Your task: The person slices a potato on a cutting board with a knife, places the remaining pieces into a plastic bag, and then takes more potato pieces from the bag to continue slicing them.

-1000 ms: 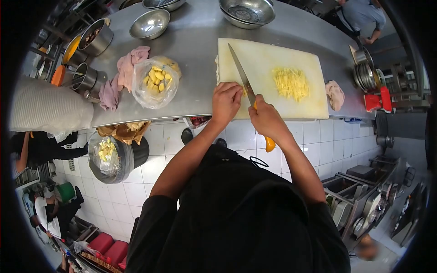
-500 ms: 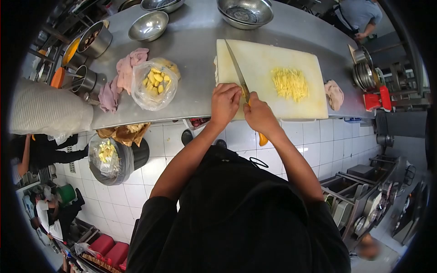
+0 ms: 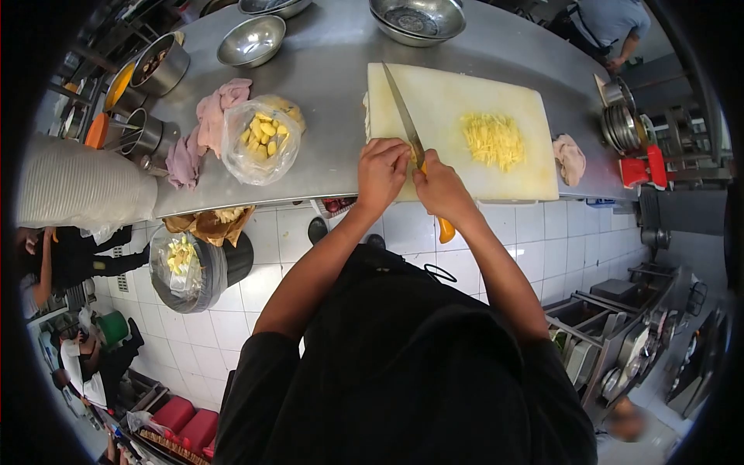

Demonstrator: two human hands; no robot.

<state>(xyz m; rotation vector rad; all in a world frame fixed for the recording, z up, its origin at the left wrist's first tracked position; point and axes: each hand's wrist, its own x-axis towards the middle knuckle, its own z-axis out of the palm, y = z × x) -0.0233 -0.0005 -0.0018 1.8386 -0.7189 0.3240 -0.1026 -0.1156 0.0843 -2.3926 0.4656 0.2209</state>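
Note:
My right hand [image 3: 440,188] grips the orange handle of a long knife [image 3: 404,116]; its blade lies across the near left part of the white cutting board [image 3: 465,85]. Right beside the blade, my left hand [image 3: 381,172] presses with curled fingers on a small yellow piece at the board's near edge; the piece is mostly hidden. A pile of thin yellow strips [image 3: 494,140] lies on the right half of the board.
On the steel counter [image 3: 333,70] lie a clear bag of yellow chunks [image 3: 261,139], pink cloths [image 3: 213,112], metal bowls [image 3: 252,40] and pots [image 3: 159,66]. A lined bin [image 3: 194,267] stands below. Other people are at the far right [image 3: 612,27] and lower left [image 3: 77,364].
The knife and my right hand have drawn back toward me and a little left, closer to my left hand. The left hand stays at the board's near edge.

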